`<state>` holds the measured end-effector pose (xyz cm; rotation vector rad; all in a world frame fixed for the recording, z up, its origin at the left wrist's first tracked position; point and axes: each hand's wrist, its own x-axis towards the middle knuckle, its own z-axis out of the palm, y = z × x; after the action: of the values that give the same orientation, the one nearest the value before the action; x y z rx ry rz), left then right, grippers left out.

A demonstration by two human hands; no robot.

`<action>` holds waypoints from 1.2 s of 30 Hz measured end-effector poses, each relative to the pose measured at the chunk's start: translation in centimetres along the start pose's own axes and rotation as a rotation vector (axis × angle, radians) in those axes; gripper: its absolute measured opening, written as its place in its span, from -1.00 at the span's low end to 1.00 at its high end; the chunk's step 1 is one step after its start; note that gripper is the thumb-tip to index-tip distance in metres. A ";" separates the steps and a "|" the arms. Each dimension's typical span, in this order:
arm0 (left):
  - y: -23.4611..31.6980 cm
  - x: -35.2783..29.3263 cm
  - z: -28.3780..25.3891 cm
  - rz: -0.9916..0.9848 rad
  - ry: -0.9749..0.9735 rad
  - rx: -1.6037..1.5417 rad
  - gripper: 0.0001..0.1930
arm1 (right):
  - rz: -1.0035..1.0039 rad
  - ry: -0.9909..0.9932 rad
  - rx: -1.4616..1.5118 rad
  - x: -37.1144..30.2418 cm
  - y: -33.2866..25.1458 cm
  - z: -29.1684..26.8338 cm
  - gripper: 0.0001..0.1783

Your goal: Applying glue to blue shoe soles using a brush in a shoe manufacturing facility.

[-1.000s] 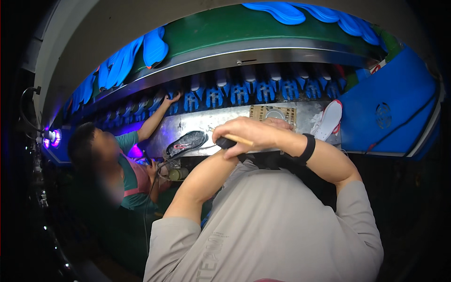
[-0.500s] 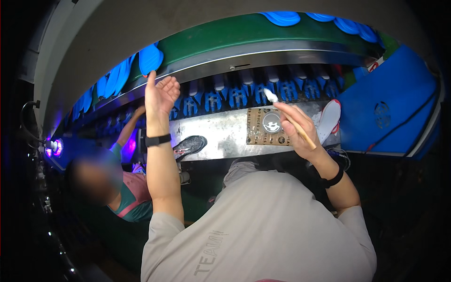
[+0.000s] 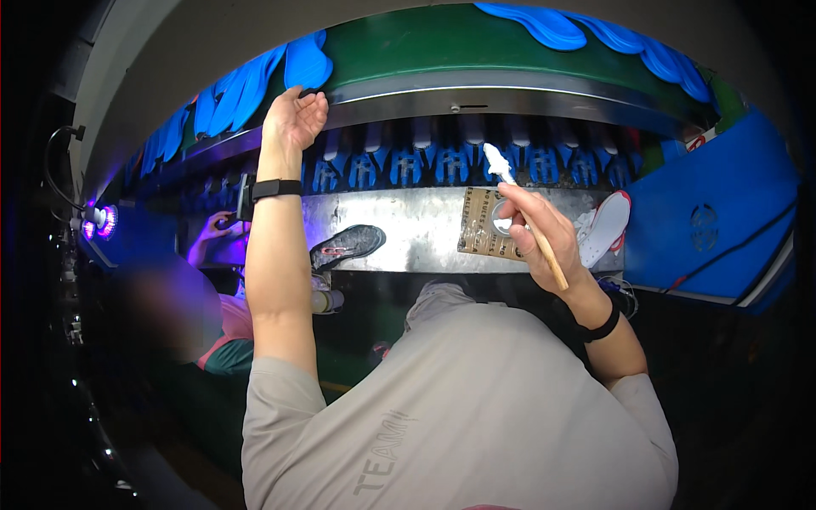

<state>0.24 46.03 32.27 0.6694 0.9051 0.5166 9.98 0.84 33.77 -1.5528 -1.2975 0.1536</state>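
Note:
My left hand [image 3: 297, 121] reaches up at the far left, palm showing and fingers loosely bent, with nothing in it. Its fingertips are at the near end of a blue insole [image 3: 306, 64] on the green belt; whether they touch cannot be made out. Closed around the wooden handle of a brush [image 3: 544, 248], my right hand [image 3: 544, 223] holds it tilted, bristles up and coated in white paste. Just under that hand, a round container [image 3: 500, 219] with white stuff in it sits on printed cardboard [image 3: 476, 234], partly hidden by the hand.
A dark shoe [image 3: 350, 245] and a white shoe [image 3: 609, 228] lie on the metal bench [image 3: 408, 225]. More blue insoles [image 3: 548, 30] line the green belt [image 3: 408, 42]. Blue clamp-like parts [image 3: 406, 166] run beneath it. A blue panel [image 3: 714, 212] stands right; a co-worker [image 3: 234, 327] is at left.
My left hand has moved up to the insole, its fingers bending a little more. The brush stays in my right hand. The co-worker's hand has moved lower, beside a dark object.

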 end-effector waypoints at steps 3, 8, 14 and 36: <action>-0.5 -0.1 0.1 0.023 0.077 0.145 -0.58 | 0.018 0.012 -0.024 0.0 -0.1 0.1 -0.54; -3.6 -5.6 -0.6 0.677 0.232 0.580 -0.71 | 0.171 -0.020 -0.057 -2.5 0.8 -0.7 -0.56; -5.4 -12.9 -2.3 1.230 0.372 0.632 -0.81 | 0.371 0.184 -0.087 -6.3 3.5 -1.1 -0.80; -26.4 -17.9 -3.3 -0.540 -0.841 -0.319 -0.13 | 0.699 0.047 -0.278 -10.6 18.3 4.1 -0.81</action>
<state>-8.57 17.14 21.57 0.2721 0.1692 -0.1236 14.68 -2.17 12.97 -2.1900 -0.7102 0.3843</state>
